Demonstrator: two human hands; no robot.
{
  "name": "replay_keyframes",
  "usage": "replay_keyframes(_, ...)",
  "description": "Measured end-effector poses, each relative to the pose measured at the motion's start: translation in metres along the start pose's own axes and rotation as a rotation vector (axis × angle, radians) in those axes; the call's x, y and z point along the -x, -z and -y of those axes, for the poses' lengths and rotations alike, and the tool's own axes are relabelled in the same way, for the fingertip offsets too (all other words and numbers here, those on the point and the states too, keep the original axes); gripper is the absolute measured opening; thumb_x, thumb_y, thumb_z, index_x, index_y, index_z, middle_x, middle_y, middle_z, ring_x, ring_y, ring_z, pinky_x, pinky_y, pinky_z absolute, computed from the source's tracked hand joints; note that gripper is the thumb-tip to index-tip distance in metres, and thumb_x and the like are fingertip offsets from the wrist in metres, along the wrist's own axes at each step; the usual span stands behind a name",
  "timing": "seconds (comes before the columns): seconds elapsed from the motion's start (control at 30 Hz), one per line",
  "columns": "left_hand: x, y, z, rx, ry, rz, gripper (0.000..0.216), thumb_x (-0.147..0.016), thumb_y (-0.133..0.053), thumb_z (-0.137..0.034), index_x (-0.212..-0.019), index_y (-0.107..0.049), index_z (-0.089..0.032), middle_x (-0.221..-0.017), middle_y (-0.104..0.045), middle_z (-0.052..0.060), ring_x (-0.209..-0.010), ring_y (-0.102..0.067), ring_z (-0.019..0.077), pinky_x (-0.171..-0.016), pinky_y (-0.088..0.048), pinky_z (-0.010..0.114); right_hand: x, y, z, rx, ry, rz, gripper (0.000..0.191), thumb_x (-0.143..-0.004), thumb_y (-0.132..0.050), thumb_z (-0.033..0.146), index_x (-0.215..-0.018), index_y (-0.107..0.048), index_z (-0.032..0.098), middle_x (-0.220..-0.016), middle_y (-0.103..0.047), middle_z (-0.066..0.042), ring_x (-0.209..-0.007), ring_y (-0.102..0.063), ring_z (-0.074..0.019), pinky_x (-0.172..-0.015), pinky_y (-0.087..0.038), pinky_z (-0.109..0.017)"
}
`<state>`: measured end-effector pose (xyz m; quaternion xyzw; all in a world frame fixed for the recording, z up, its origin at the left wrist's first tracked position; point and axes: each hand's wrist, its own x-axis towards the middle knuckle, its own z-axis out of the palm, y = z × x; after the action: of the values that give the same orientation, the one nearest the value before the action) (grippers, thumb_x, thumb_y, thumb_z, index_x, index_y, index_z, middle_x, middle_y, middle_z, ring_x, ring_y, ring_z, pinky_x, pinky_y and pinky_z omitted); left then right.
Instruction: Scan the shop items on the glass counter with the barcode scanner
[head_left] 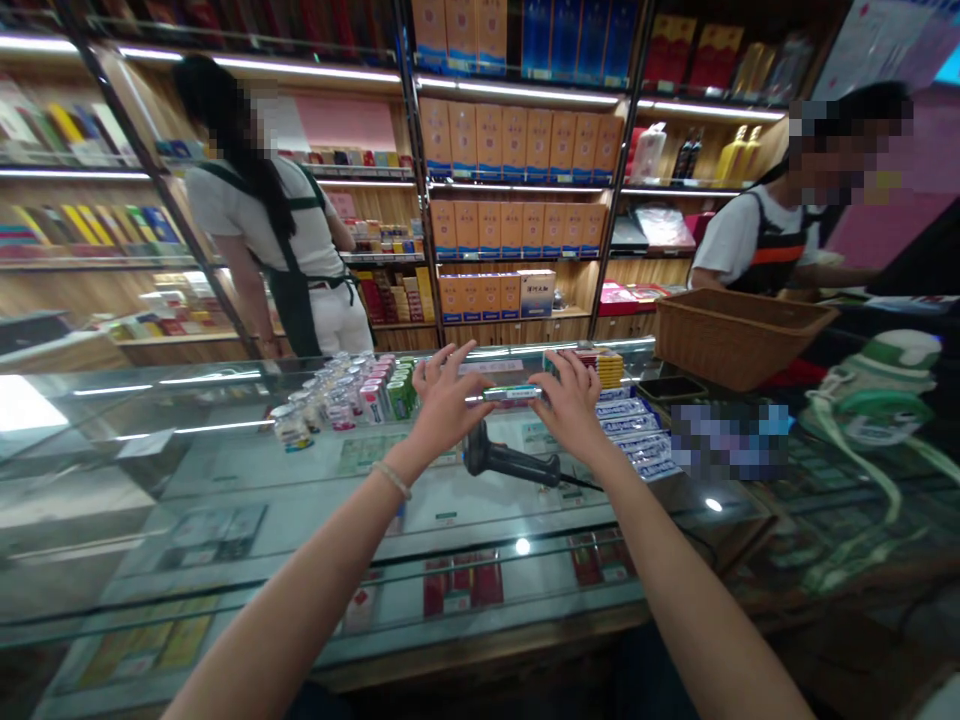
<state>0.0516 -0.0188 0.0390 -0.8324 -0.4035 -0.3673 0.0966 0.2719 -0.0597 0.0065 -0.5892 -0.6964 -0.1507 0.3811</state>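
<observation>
A slim green-and-white pack (511,393) is held level above the glass counter, pinched at its two ends. My left hand (448,402) grips the left end between thumb and finger, its other fingers raised. At the opposite end, my right hand (568,400) pinches with thumb and forefinger. Just below the pack, a dark barcode scanner (517,463) lies on the glass, its cable running right. Blue-and-white packs (634,435) are lined up beside my right hand. To the left of my left hand are pink packs (375,395), green packs (403,390) and small clear jars (291,427).
The glass counter (300,510) spans the front, with flat packs showing under it. A wicker basket (739,335) and a green-and-white bottle (877,390) with straps stand at right. Two people in aprons are behind the counter, before shelves of orange boxes (517,140).
</observation>
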Motion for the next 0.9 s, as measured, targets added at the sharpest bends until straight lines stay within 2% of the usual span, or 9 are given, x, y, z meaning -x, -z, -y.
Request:
replay_keyframes(0.2,0.029,0.017,-0.016,-0.023,0.01,-0.022,0.016,-0.083,-0.077,-0.04,-0.097,-0.075,-0.031,-0.162,-0.043,0.002,-0.15,-0.03,0.0351,-0.122,-0.014,0.063,0.027,0.01,0.011,-0.078,0.016,0.006,0.022,-0.095,-0.056,0.031,-0.114,-0.068,0.029,-0.157,-0.046,-0.008,-0.15,-0.028,-0.0325,-0.118,-0.018,-0.061)
replay_keyframes(0.43,0.068,0.021,-0.023,0.022,0.073,-0.024,0.018,-0.085,-0.076,-0.041,-0.099,-0.075,-0.031,-0.163,-0.041,0.002,-0.151,-0.027,0.0346,-0.124,-0.013,0.062,0.054,0.011,0.017,-0.094,0.04,0.085,0.026,-0.097,-0.054,0.036,-0.12,-0.065,0.029,-0.157,-0.047,-0.007,-0.15,-0.03,-0.0309,-0.119,-0.017,-0.058)
replay_keyframes(0.57,0.082,0.022,-0.023,0.032,0.102,-0.044,0.017,-0.085,-0.076,-0.042,-0.097,-0.076,-0.031,-0.161,-0.043,0.003,-0.151,-0.028,0.0344,-0.123,-0.017,0.061,0.062,0.005,0.016,-0.04,0.02,0.189,0.05,-0.095,-0.057,0.053,-0.137,-0.056,0.026,-0.149,-0.057,-0.011,-0.142,-0.04,-0.0334,-0.116,-0.021,-0.061)
replay_keyframes(0.67,0.089,0.022,-0.023,0.03,0.114,-0.076,0.016,-0.084,-0.076,-0.042,-0.096,-0.076,-0.031,-0.16,-0.045,0.003,-0.151,-0.028,0.0336,-0.124,-0.017,0.06,0.064,-0.002,0.022,0.027,0.063,0.262,0.065,-0.092,-0.058,0.066,-0.141,-0.055,0.025,-0.149,-0.057,-0.013,-0.14,-0.041,-0.0369,-0.116,-0.021,-0.064)
replay_keyframes(0.77,0.095,0.023,-0.023,0.028,0.107,-0.078,0.018,-0.084,-0.076,-0.044,-0.097,-0.076,-0.032,-0.161,-0.044,0.003,-0.151,-0.029,0.0328,-0.124,-0.016,0.06,0.062,-0.012,0.033,0.063,0.144,0.292,0.066,-0.091,-0.057,0.071,-0.14,-0.059,0.026,-0.148,-0.057,-0.013,-0.14,-0.041,-0.0381,-0.116,-0.021,-0.065)
replay_keyframes(0.9,0.099,0.025,-0.025,0.022,0.093,-0.06,0.018,-0.084,-0.076,-0.046,-0.096,-0.077,-0.032,-0.161,-0.043,0.002,-0.151,-0.028,0.0323,-0.125,-0.015,0.058,0.057,-0.024,0.048,0.09,0.195,0.295,0.056,-0.092,-0.059,0.066,-0.127,-0.066,0.023,-0.142,-0.061,-0.014,-0.137,-0.044,-0.0377,-0.115,-0.025,-0.064)
